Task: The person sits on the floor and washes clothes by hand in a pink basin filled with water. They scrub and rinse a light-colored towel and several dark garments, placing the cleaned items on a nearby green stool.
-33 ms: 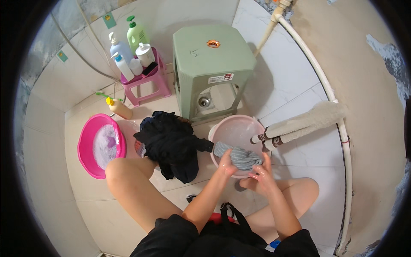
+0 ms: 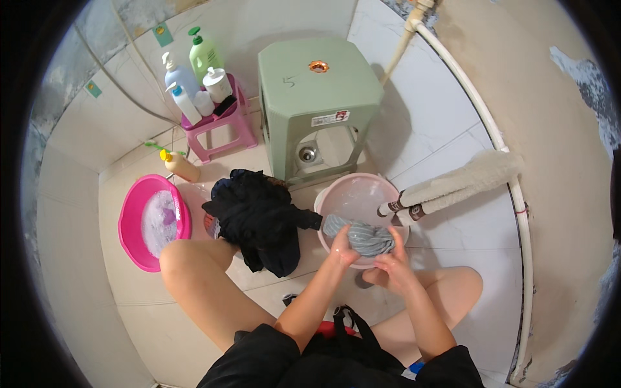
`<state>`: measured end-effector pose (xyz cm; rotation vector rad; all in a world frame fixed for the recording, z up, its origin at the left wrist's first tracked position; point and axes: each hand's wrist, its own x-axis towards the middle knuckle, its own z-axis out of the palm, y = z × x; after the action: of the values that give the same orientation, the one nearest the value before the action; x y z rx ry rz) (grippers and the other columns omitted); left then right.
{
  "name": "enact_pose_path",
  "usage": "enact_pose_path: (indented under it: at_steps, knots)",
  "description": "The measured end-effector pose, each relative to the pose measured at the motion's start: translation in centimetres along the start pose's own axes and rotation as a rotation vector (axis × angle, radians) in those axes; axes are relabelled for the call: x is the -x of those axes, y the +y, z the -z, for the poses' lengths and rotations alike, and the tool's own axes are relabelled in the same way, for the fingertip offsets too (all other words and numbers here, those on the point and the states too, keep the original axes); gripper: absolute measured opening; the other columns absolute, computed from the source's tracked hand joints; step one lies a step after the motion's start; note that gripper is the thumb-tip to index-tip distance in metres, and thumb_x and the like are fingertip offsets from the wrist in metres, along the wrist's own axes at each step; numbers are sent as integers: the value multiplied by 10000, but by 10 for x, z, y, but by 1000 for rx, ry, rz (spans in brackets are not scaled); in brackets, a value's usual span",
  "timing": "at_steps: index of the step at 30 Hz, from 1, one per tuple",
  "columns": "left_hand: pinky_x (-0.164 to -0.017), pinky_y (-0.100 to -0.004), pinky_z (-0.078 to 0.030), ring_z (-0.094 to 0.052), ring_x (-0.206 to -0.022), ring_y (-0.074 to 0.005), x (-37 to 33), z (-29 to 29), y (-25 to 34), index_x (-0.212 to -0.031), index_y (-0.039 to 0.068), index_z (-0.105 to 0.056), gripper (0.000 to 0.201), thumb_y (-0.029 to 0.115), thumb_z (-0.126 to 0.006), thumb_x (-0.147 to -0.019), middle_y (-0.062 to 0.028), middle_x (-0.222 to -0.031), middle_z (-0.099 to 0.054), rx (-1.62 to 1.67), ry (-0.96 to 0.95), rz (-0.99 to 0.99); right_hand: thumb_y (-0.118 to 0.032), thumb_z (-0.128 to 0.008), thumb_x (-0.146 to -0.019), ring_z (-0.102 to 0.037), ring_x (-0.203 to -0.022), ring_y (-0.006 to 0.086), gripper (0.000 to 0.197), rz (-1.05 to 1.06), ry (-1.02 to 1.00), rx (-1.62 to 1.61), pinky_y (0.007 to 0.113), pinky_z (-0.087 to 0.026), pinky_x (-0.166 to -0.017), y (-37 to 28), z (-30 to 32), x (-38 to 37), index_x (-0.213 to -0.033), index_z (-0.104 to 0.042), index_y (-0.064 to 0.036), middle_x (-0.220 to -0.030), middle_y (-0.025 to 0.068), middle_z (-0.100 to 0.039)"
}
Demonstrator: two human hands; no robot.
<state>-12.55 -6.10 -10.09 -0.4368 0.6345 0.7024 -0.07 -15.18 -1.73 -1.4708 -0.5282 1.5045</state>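
Observation:
Over a pale pink basin (image 2: 328, 193) of cloudy water, a bunched grey striped cloth (image 2: 369, 240) is gripped between my two wet hands. My left hand (image 2: 343, 248) closes on its near left part, thumb on top. At the right end my right hand (image 2: 396, 264) holds the cloth with thumb and fingers curled round it. The cloth's left end rests close to the basin's left rim. Beside it lies a heap of black clothes (image 2: 259, 220), one dark end reaching the basin's rim. What supports the heap is mostly hidden.
At the left stands a bright pink basin (image 2: 131, 226) with suds, near a yellow-capped bottle (image 2: 181, 167). A green stool (image 2: 317, 77) stands over a drain; a small pink stool (image 2: 206, 142) carries several bottles. Two long fuzzy beige pieces (image 2: 462, 181) with brown bands extend past the basin's right rim.
My right hand's fingers have shifted slightly against the cloth. The whole view has tilted a little; the basins and clothes stay in place.

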Motion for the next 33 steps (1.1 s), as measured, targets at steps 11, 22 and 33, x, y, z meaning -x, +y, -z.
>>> enact_pose_path:
  at_steps: [11, 22, 33]
  knots:
    - [-978, -506, -408, -554, -1046, -346, 12, -23, 19, -1125, -35, -519, 371, 232, -387, -904, -200, -1131, -578, -121, 24, 97, -59, -692, -622, -559, -869, 405, 399, 541, 154, 910, 431, -464, -742, -26, -10, 10, -984, -535, 3, -929, 189, -575]
    - [-943, -498, -436, -571, -1041, -308, -14, 16, 15, -1085, 11, -532, 309, 235, -497, -875, -166, -1066, -618, -144, 212, 94, -172, -755, -737, -545, -682, 124, 268, 195, 58, -4, 265, -406, -543, -45, 4, 36, -911, -591, -51, -848, 31, -580]
    - [-841, -403, -475, -579, -1061, -252, 72, -48, -37, -1177, 80, -571, 410, 320, -387, -902, -84, -1177, -609, -409, -332, 151, -476, -564, -884, -558, -1087, 218, 487, -89, -201, -864, 407, -453, -925, 51, 35, -79, -1198, -559, -104, -1169, 60, -597]
